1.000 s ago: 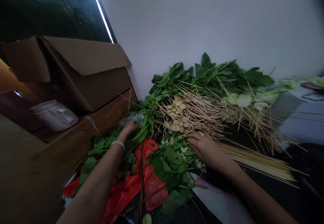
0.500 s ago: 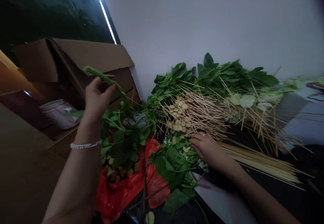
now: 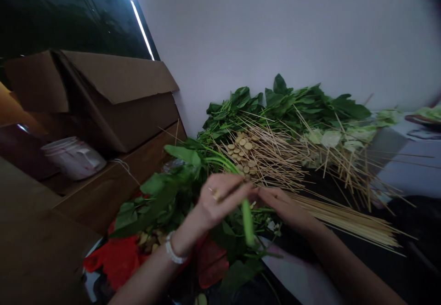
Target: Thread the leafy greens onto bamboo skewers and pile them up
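Down now from the raised position, **left hand** (image 3: 218, 198) closed around a thick **green stem** (image 3: 247, 222), the stem's lower end poking out below the fist. Attached **leafy bunch** (image 3: 161, 190) trailing toward the left, over the **red bag** (image 3: 115, 261). **Right hand** (image 3: 285, 211) no longer resting on the lower **leaves** (image 3: 237, 273), **right fingers** (image 3: 272, 195) meeting the left hand, so the two hands together at the stem; any grip by the right hidden, impossible to tell. Just beyond: scattered **skewers** (image 3: 265, 162), **round slices** (image 3: 243, 151), and a **leaf pile** (image 3: 285, 105) against the wall. Farther left, a **cardboard box** (image 3: 113, 98) and **white bucket** (image 3: 74, 158).
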Motion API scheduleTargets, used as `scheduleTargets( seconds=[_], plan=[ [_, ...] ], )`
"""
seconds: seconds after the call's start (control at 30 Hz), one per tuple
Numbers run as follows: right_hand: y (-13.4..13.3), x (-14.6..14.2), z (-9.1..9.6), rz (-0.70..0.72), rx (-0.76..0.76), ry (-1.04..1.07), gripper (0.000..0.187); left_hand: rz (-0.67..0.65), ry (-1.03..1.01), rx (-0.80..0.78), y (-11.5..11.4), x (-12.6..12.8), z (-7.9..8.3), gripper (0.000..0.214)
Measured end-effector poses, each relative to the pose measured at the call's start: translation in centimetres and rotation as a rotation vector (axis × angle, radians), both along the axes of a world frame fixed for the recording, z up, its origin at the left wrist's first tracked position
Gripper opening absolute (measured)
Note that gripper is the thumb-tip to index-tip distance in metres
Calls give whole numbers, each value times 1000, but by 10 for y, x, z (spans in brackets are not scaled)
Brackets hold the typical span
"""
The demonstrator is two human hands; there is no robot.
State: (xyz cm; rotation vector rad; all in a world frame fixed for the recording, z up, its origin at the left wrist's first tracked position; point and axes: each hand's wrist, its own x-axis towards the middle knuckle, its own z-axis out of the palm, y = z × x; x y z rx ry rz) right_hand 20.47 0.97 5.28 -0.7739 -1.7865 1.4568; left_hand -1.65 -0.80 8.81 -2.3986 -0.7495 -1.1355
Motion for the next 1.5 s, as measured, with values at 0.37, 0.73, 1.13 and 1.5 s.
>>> scheduleTargets(
  seconds=[0.37,0.73,1.13,1.5],
  plan=[
    [-4,-18,-25,131,-435,351,30,-42,-66,0,-27,14,-66,41],
    [-7,1,9,-47,-402,463,20,211,93,-53,-5,-51,-99,40],
    [7,31,31,-385,-163,504,40,823,-29,-189,-4,-135,-44,21],
    [4,23,22,-303,-9,326,27,439,-327,-151,-5,-46,-14,18]
  ],
)
